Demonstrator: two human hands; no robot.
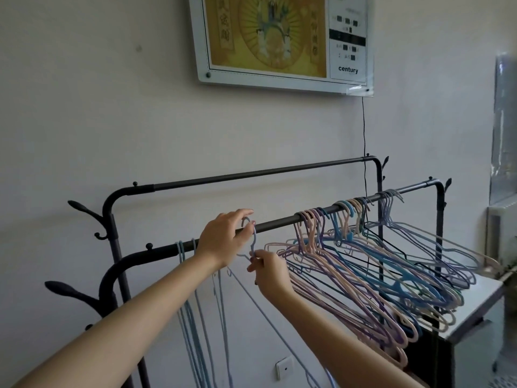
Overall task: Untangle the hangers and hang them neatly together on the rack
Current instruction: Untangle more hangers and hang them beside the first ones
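A black clothes rack has a front rail [279,223] and a higher back rail [251,175]. My left hand [226,239] pinches the hook of a pale blue hanger [252,242] right at the front rail. Just below, my right hand [270,271] pinches the same hanger's neck. Its shoulder wire runs down to the lower right. A tangled bunch of pink, purple and blue hangers [363,275] hangs on the rail's right half, splayed sideways. A few light blue hangers [193,303] hang straight down to the left of my hands.
Coat hooks [84,211] stick out from the rack's left post. A white cabinet top [481,301] stands under the hanger bunch at the right. A framed picture [279,40] hangs on the wall above, with a black cord [364,130] dropping behind the rack.
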